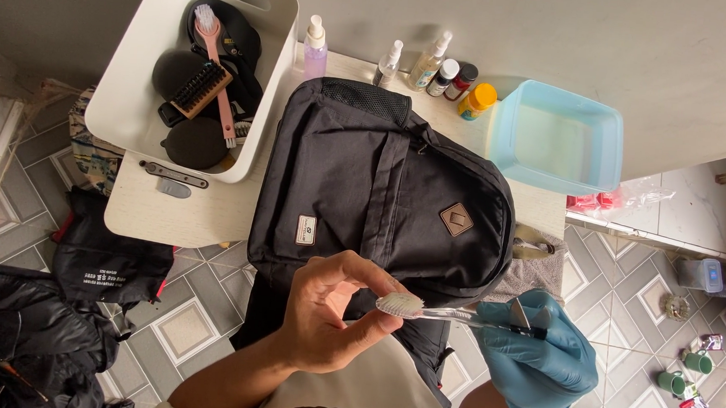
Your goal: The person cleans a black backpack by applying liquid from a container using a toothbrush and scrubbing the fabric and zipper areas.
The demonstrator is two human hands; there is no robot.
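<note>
Your bare left hand (329, 311) is raised palm-up over the black backpack (385, 188), fingers curled, thumb and forefinger pinching the bristle head of the clear toothbrush (449, 313). Your gloved right hand (538, 358) closes its fingers around the handle's dark end; the glove hides exactly how they sit. The backpack's lower edge is hidden behind your hands. On the table (203, 211), the white bin (134, 98) at the left holds brushes and dark rounded items that are hard to identify; the pale blue tub (560, 140) at the right appears to hold water.
</note>
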